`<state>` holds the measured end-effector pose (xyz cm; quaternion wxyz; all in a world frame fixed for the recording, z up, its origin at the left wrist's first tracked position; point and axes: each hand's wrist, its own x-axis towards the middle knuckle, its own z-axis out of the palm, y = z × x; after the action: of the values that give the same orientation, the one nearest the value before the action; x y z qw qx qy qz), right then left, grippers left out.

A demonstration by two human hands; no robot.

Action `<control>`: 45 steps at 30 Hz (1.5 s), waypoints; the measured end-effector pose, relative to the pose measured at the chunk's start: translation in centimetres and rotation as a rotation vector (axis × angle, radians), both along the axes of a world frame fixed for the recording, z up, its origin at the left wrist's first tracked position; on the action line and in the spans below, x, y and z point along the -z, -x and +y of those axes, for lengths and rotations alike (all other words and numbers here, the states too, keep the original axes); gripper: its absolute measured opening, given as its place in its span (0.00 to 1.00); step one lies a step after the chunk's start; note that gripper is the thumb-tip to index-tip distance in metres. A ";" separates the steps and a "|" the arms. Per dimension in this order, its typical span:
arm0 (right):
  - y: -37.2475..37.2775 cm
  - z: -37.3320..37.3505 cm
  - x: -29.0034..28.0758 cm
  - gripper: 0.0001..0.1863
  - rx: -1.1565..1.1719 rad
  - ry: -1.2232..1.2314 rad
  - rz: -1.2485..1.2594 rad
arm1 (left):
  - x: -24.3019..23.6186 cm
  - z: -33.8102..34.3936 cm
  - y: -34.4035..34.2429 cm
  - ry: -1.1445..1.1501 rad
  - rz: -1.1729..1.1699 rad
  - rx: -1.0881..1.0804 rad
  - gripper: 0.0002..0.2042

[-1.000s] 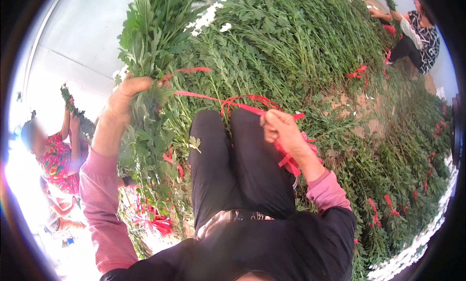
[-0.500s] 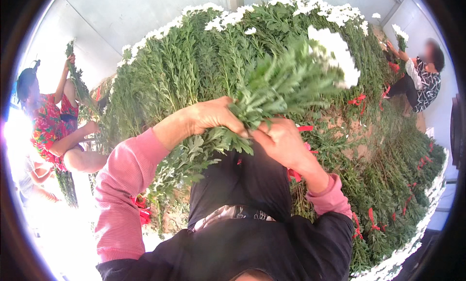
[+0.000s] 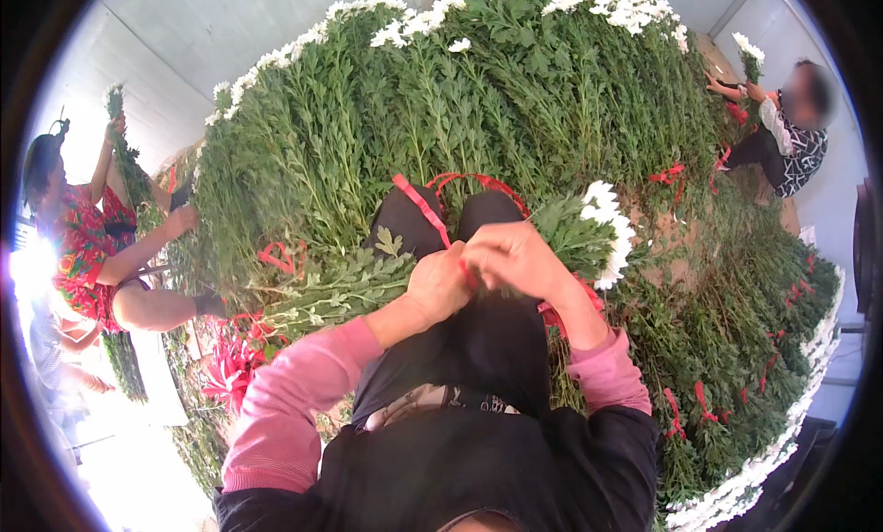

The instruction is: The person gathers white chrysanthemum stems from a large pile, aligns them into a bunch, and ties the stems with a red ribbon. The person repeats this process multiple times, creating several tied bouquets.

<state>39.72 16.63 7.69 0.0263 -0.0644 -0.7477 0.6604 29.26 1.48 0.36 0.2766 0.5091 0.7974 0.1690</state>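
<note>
A bunch of white chrysanthemums (image 3: 572, 230) lies across my lap, its flower heads to the right and leafy stems to the left. My hands meet over its middle and hide that part. My left hand (image 3: 436, 282) is closed round the stems and a red ribbon (image 3: 420, 201), whose free end sticks up past the thumb. Fingers curled in a pinch, my right hand (image 3: 517, 260) is against the left one, with a bit of red ribbon showing between them. Another length of ribbon loops over my knees.
A long bank of cut white chrysanthemums (image 3: 441, 100) spreads in front. Bunches tied with red ribbon (image 3: 704, 403) lie at the right. Loose red ribbons (image 3: 235, 366) are piled by my left arm. One person (image 3: 87, 247) sits at the left, another (image 3: 796, 137) at the far right.
The bunch has come down from upright before me to lying across my lap, flowers to the right. A red ribbon now shows at my hands. My left hand has moved lower.
</note>
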 end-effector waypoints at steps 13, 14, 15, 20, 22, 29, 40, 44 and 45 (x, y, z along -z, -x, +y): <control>7.3 -0.2 3.3 0.17 -0.157 -0.738 -0.272 | -1.0 -1.4 -0.6 -0.485 0.155 -0.016 0.06; 6.5 -1.4 2.9 0.15 -0.019 -0.789 -0.112 | -1.2 -1.7 -0.5 -0.471 0.134 -0.032 0.05; 5.5 -2.5 2.3 0.13 0.121 -0.835 0.052 | -1.4 -1.8 -0.3 -0.460 0.116 -0.045 0.04; 1.2 -4.2 4.3 0.09 0.537 0.269 0.121 | -0.5 -2.6 0.1 -0.841 -0.270 -0.257 0.07; 0.6 -3.8 4.3 0.09 0.509 0.374 0.135 | -1.7 -2.7 0.0 -0.712 -0.702 -0.499 0.06; 0.8 -1.3 3.9 0.10 0.277 0.505 0.171 | -3.3 -0.5 2.0 -0.648 -1.125 -0.586 0.12; 1.9 -2.1 4.1 0.16 0.236 -0.442 0.223 | -2.7 -0.8 5.2 -0.506 -1.256 -0.502 0.12; 2.0 -1.4 3.9 0.09 0.191 -0.265 0.140 | -3.5 -1.3 6.2 -0.430 -1.361 -0.402 0.09; 2.1 -1.1 4.1 0.08 0.168 -0.194 0.124 | -3.5 -1.2 6.4 -0.401 -1.349 -0.372 0.08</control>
<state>37.66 15.57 3.62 0.1336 -0.0831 -0.7969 0.5832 22.89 0.24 3.88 0.5762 0.1911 0.4800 0.6333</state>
